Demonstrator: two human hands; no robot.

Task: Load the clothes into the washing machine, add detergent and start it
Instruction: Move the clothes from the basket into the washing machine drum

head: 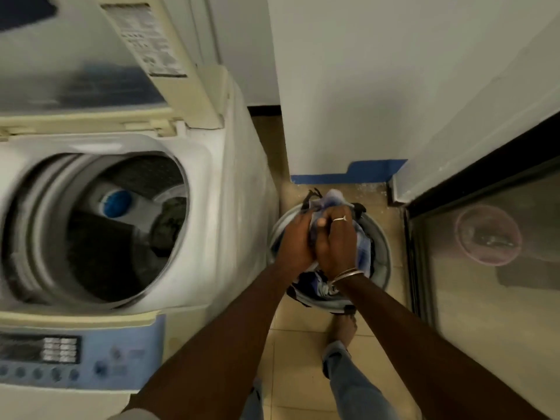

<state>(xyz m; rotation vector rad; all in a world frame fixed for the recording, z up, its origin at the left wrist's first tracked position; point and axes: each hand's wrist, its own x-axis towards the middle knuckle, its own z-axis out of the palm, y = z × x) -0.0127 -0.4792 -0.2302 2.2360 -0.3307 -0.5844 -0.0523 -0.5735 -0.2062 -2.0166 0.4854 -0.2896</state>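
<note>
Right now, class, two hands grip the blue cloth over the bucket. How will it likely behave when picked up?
Probably floppy: the cloth crumples where the left hand and right hand grip it. Likely light for its bulk, as it looks like thin fabric. Its hanging end may drag on the other clothes in the bucket.

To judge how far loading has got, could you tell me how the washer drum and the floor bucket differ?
The drum holds dark clothes lying low; the bucket is heaped above its rim with blue-and-white clothes. The left hand and right hand grip those clothes over the bucket; neither is at the drum. Both are round, open-topped and hold laundry.
</note>
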